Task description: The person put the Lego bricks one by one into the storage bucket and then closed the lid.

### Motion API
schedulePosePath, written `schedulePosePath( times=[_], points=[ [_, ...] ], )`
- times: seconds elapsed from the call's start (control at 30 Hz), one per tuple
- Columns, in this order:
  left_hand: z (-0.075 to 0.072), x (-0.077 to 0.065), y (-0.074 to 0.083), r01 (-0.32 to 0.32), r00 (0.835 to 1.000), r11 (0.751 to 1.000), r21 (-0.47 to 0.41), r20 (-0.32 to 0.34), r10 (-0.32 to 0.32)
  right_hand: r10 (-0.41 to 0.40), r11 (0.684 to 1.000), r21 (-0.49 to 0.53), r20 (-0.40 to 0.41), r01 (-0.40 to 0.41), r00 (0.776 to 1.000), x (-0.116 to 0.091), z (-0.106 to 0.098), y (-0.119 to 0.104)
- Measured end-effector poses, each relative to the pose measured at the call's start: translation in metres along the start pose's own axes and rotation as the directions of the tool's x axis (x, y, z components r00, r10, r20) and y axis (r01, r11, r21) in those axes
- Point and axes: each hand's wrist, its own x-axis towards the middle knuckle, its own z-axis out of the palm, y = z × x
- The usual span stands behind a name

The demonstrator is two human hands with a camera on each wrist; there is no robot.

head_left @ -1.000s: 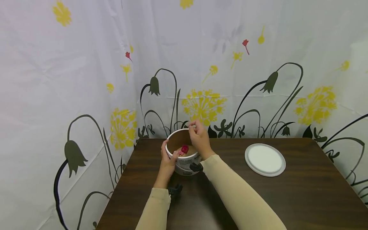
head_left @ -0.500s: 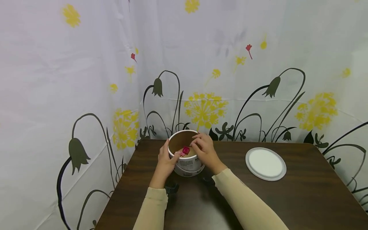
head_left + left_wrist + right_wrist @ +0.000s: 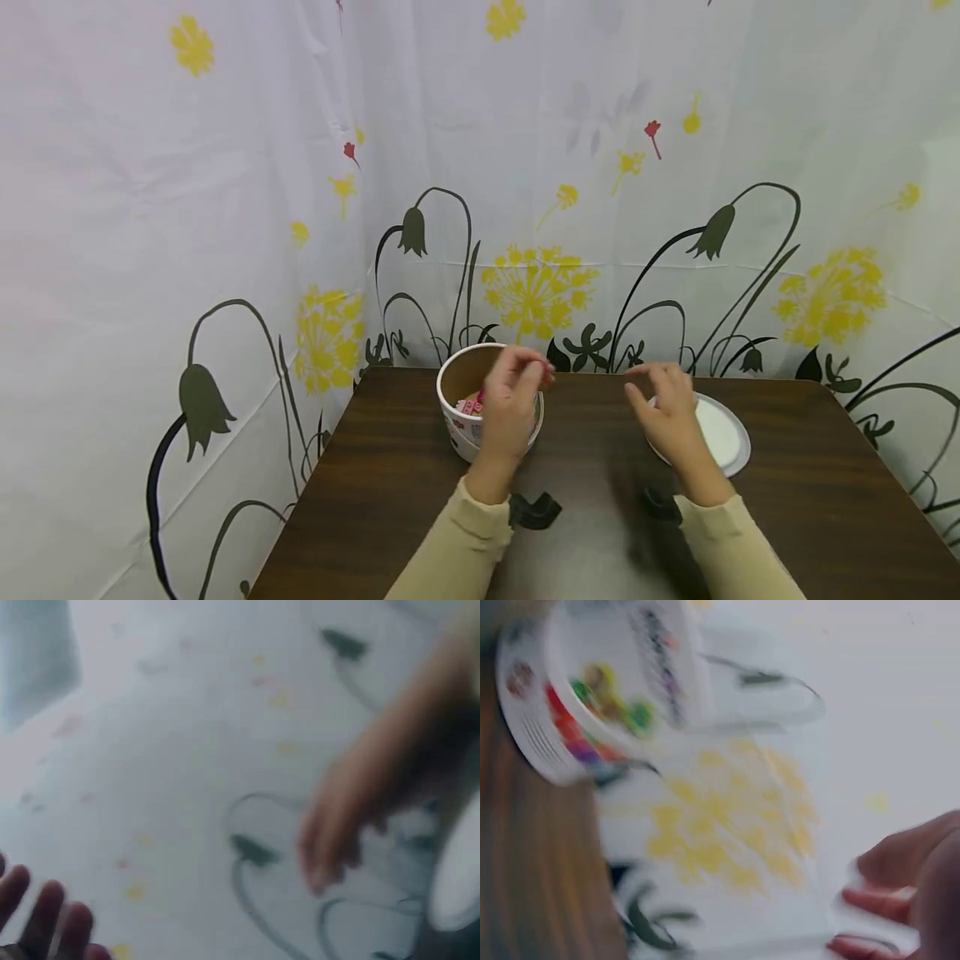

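Note:
In the head view my left hand (image 3: 510, 404) is raised in front of the white printed tub (image 3: 463, 446) and hides part of it. Its fingertips pinch a small dark pink toy brick (image 3: 549, 373), mostly covered by the fingers. Inside the tub lie pink toy bricks (image 3: 470, 407). My right hand (image 3: 670, 412) hovers near the round white lid (image 3: 737, 442), thumb and fingers apart, nothing visible between them. The right wrist view shows the tub (image 3: 622, 682) blurred, with the right fingers (image 3: 881, 904) apart from it. Left fingers (image 3: 45, 919) appear in the left wrist view.
A dark brown wooden table (image 3: 360, 500) carries the tub and, to its right, the lid. Behind the table hangs a white curtain (image 3: 525, 125) with flower prints, close to its back edge.
My left hand has let go of the tub's rim and moved right, now with a brick at its fingertips. My right hand has left the tub and moved right, towards the lid.

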Motion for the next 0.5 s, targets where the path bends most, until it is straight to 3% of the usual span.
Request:
schedulePosePath(
  times=[0.07,0.17,0.23,0.3,0.4,0.47,0.5],
  points=[
    [0.03,-0.004,-0.011,0.094,0.985,0.993,0.073,0.135,-0.104,0.113,0.992,-0.065,0.026,-0.111,0.993,-0.004,-0.026,0.014],
    [0.064,-0.01,-0.034,0.214,0.924,0.938,0.274,0.254,-0.286,0.289,0.949,-0.152,0.067,-0.276,0.955,-0.012,-0.06,0.042],
    [0.084,-0.014,-0.052,0.287,0.876,0.864,0.413,0.253,-0.412,0.415,0.898,-0.195,0.082,-0.394,0.906,-0.018,-0.077,0.064],
    [0.101,-0.019,-0.071,0.376,0.804,0.757,0.535,0.218,-0.554,0.538,0.831,-0.235,0.111,-0.504,0.835,-0.024,-0.092,0.084],
    [0.123,-0.025,-0.101,0.479,0.714,0.601,0.64,0.115,-0.691,0.676,0.729,-0.276,0.146,-0.627,0.722,-0.03,-0.108,0.109],
    [0.135,-0.031,-0.119,0.528,0.68,0.542,0.654,0.056,-0.731,0.733,0.675,-0.279,0.152,-0.683,0.663,-0.033,-0.114,0.123],
    [0.14,-0.035,-0.128,0.547,0.678,0.538,0.642,0.038,-0.734,0.75,0.657,-0.275,0.15,-0.702,0.644,-0.035,-0.116,0.13]
  ],
)
